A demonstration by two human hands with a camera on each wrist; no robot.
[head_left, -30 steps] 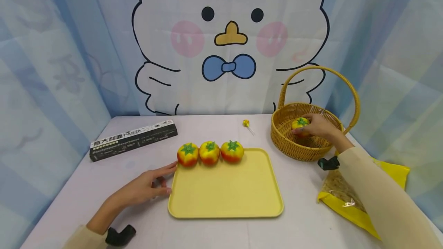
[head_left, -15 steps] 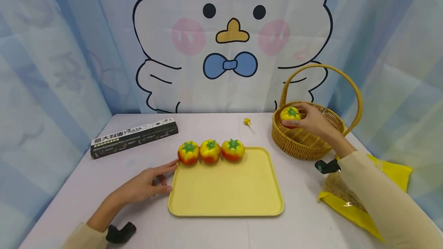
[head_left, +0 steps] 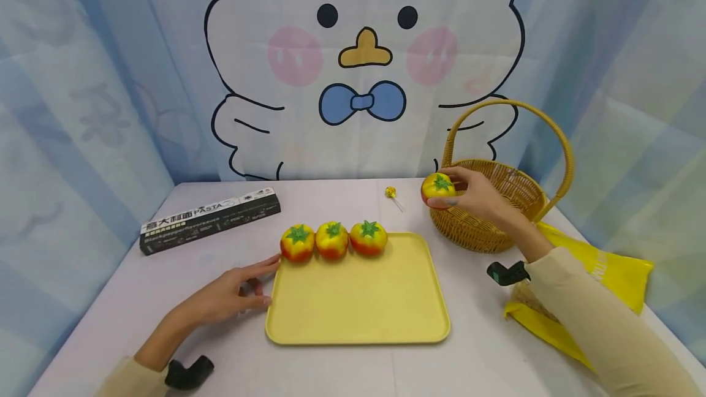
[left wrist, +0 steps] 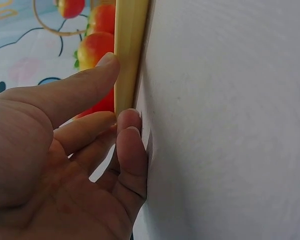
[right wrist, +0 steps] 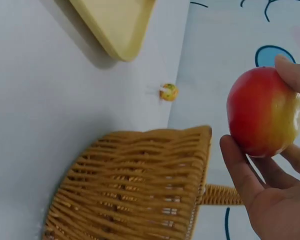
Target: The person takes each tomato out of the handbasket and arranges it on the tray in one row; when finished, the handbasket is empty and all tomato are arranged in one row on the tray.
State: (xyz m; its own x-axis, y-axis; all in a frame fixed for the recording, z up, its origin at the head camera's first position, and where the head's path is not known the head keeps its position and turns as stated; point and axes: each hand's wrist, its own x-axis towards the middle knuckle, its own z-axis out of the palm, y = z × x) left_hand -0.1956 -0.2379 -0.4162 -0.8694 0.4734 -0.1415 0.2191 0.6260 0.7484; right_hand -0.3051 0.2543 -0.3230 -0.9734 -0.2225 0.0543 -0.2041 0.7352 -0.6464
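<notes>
My right hand holds a yellow-and-red toy tomato with a green leafy top between thumb and fingers. It is over the left rim of the wicker basket. In the right wrist view the tomato is raised above the basket's rim. Three similar tomatoes sit in a row along the far left edge of the yellow tray. My left hand lies at the tray's left side, its relaxed fingertips touching the rim. In the left wrist view, thumb and fingers meet the tray's edge.
A black-and-white pasta box lies at the back left. Behind the tray is a small lollipop. At the right, a yellow bag lies partly under my right sleeve. A printed curtain hangs behind the table.
My right hand has lifted the tomato from inside the basket and carried it left, over the rim. The left hand stays at the tray's edge.
</notes>
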